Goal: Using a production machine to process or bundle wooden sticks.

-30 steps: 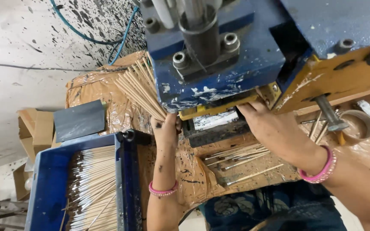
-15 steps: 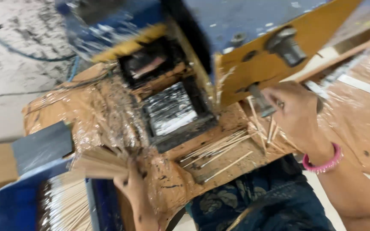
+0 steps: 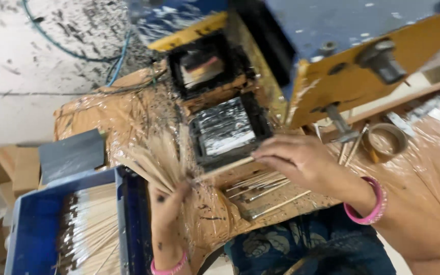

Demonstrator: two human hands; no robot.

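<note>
left hand (image 3: pixel 166 206): clenched on a fan of sticks (image 3: pixel 151 160); fan is bare, pale, spread up and to the left of the fist; blurred, so count unclear; pink bangle at the wrist
right hand (image 3: pixel 301 160): fingers pinch one stick (image 3: pixel 225 167) at its right end; stick lies nearly level, tip pointing left toward the fan; it crosses just below the lower tray (image 3: pixel 225 133)
trays: two dark square wells in the machine (image 3: pixel 342 61); lower one holds shiny black paste; upper one (image 3: pixel 204 69) also dark inside, contents unclear
stick vs grip: single stick sticks out left of the rt fingertips, held at one end only; fan held at its base, near the lt thumb; stick tip and fan nearly meet, touching or not I can't tell
done, judged: blue bin (image 3: pixel 24 229) at left holds many sticks w/ dark coated ends; looks like a good batch is through
left, judged: fan in lt hand is uncoated; loose sticks (image 3: pixel 260 186) on the bench (image 3: pixel 103 114) under the rt hand also bare; so plenty remains
around: bench wrapped in brown taped film, spattered black; tape roll (image 3: pixel 385 140) to the right, apart from both hands; grey block (image 3: pixel 72 153) behind the bin; blue hose (image 3: pixel 118 61) on the floor
</note>
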